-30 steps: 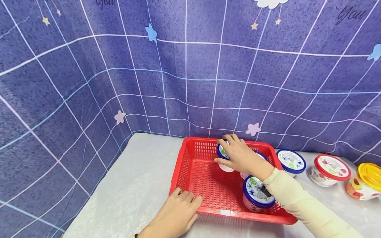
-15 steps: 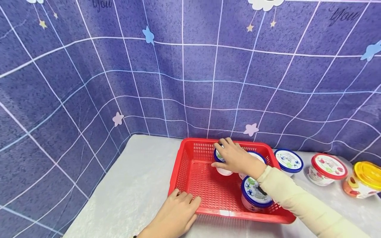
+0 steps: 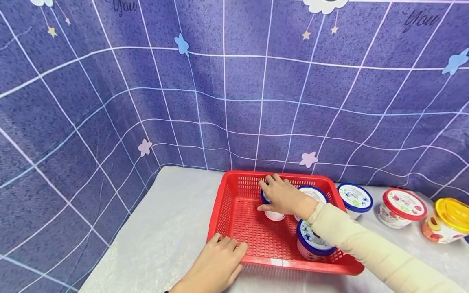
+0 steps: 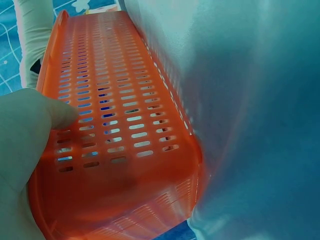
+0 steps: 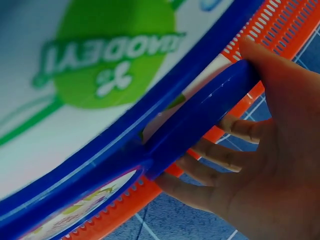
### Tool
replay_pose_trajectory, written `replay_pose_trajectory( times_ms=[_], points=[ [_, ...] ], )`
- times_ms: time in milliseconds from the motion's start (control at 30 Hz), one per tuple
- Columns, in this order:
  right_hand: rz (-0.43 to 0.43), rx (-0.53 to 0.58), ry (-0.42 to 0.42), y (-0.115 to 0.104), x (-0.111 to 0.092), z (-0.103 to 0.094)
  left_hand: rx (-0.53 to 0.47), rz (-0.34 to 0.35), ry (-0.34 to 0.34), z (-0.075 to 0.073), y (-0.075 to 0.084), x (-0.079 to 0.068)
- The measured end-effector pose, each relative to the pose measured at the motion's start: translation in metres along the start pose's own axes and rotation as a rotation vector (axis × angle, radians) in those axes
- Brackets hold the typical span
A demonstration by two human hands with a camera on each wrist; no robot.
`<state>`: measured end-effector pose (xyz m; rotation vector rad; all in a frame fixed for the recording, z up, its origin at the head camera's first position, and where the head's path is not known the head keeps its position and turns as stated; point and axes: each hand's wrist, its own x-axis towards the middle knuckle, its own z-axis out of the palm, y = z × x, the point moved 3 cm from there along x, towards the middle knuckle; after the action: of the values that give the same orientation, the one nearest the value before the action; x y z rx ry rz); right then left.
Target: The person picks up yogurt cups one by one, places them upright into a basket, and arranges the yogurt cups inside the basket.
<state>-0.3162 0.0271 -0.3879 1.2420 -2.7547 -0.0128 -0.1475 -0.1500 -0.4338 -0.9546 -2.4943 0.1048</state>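
My right hand reaches over the red basket and grips a blue-lidded plastic tub standing near its back wall. In the right wrist view, the thumb and fingers span this tub's blue lid. Most of that lid is covered by the hand in the head view. Two more blue-lidded tubs share the basket: one behind the wrist, one at the front right. My left hand holds the basket's front left rim, its thumb against the slotted outer wall.
Right of the basket, a blue-lidded tub, a red-lidded tub and a yellow-lidded tub stand in a row on the pale tabletop. A purple star-patterned curtain hangs behind and to the left.
The right hand and its tub have shifted slightly toward me and to the left inside the basket. The left hand stays on the rim; the whole view has shifted a little.
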Motion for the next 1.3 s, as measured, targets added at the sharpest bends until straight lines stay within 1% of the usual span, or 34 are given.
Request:
replay_pose_trajectory(
  times_ms=[267, 533, 767, 867, 1067, 1300],
  points=[
    [0.026, 0.036, -0.046, -0.002, -0.005, -0.001, 0.002, 0.005, 0.007, 0.000, 0.001, 0.000],
    [0.023, 0.042, -0.042, 0.000, -0.005, -0.001, 0.000, 0.001, -0.021, 0.001, 0.001, 0.000],
    [0.049, 0.044, -0.044, 0.002, -0.009, -0.005, -0.004, -0.009, -0.036, 0.000, 0.001, 0.000],
    [0.054, 0.031, -0.029, 0.002, -0.014, -0.011, -0.001, -0.011, -0.047, 0.000, 0.001, 0.001],
    [0.056, 0.029, 0.043, 0.007, -0.025, -0.024, -0.008, -0.023, -0.104, -0.001, 0.001, 0.002],
    [0.051, 0.058, 0.105, 0.013, -0.040, -0.033, -0.016, -0.021, -0.088, 0.000, 0.002, 0.003]
  ],
)
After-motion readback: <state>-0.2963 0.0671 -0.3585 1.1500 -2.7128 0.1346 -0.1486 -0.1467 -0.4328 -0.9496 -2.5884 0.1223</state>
